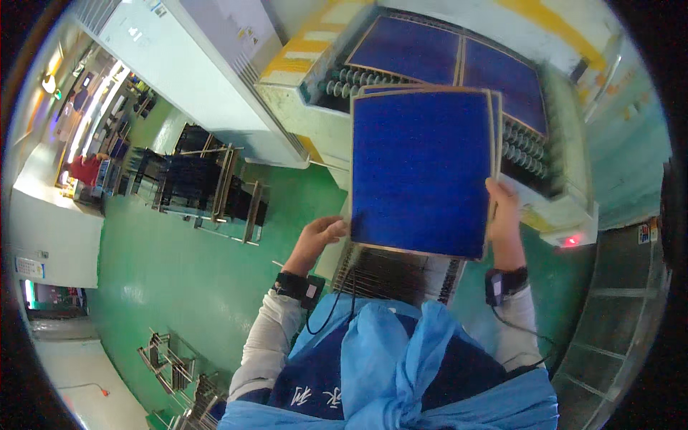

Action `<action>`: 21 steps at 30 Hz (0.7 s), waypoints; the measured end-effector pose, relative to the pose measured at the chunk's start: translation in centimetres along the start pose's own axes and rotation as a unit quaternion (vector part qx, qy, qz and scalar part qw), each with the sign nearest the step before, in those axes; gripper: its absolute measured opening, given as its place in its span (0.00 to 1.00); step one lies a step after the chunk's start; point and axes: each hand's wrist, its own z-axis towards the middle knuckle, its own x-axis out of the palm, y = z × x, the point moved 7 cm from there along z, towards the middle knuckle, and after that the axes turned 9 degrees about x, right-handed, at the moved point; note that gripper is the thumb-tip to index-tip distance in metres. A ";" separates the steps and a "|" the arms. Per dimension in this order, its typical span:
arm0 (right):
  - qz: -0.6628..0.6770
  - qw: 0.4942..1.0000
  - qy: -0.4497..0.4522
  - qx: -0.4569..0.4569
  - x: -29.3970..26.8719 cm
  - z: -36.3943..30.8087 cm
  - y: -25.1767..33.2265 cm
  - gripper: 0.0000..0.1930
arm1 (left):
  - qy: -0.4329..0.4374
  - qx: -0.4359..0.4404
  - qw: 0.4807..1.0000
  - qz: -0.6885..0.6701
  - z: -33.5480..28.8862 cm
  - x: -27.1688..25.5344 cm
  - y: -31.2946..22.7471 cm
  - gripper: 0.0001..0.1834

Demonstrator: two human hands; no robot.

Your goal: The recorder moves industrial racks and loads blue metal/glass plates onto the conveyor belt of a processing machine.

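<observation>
Head view: my right grip (504,215) pinches the blue panels (423,172) by their right edge, near the rollers (527,154); my left grip (321,235) half-curls beside them, contact unclear. Seemingly mid-handling; next calls for steady two-sided support.

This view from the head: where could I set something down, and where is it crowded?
The widest bare patch is green floor, bordered by the dark rack, the white partition and, lower down, metal frames. It is crowded at the roller machine: blue panels lie over its rollers, and the right hand holds more panels in front.
</observation>
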 end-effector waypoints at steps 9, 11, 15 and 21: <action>0.161 0.981 0.031 0.099 -1.7 1.8 -6.3 0.14 | 0.039 -0.005 0.996 -0.083 1.4 1.5 -2.5 0.18; 0.168 0.979 0.059 0.102 -1.4 1.3 -6.5 0.15 | 0.022 0.018 0.991 -0.134 1.9 1.6 -3.0 0.14; 0.136 0.981 0.045 0.133 -1.3 -1.8 -8.4 0.18 | 0.018 0.023 0.989 -0.144 2.7 2.2 -3.3 0.12; 0.191 0.967 0.041 0.163 -1.2 -3.1 -8.8 0.19 | 0.039 0.044 0.988 -0.143 4.0 3.1 -4.9 0.11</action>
